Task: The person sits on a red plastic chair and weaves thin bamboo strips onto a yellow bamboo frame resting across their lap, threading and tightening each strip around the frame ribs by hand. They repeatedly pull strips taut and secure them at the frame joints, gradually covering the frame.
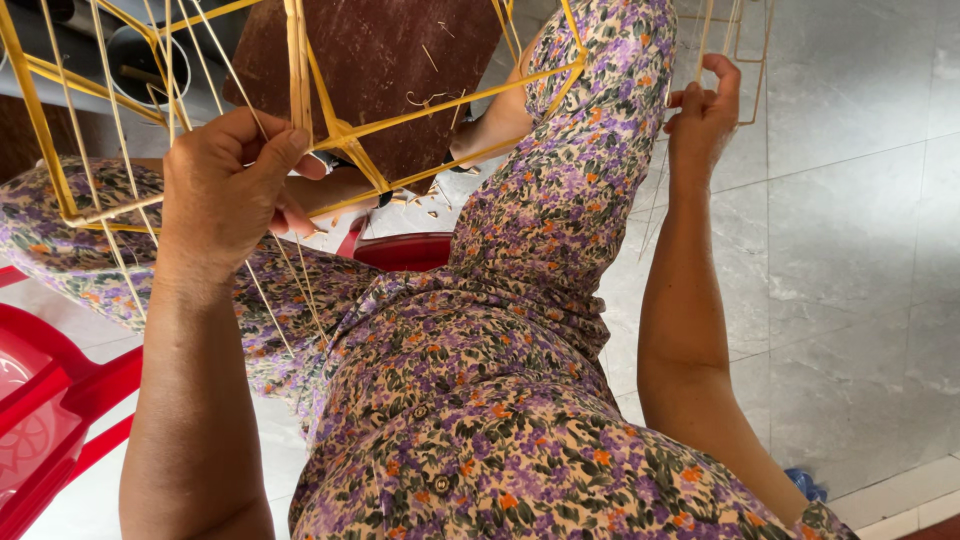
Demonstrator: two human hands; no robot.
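Left hand [228, 185] is pinched shut around thin bamboo strips [280, 270] on the yellow stick frame [340, 135], up at the far left over the lap. Right hand [703, 110] curls closed on another strip [705, 40], far right. A dark pot [140, 60] holding sticks sits far left.

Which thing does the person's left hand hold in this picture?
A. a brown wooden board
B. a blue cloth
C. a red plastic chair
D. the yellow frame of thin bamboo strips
D: the left hand closes its fingers around thin strips of the yellow bamboo frame, which rests above the lap in the floral dress.
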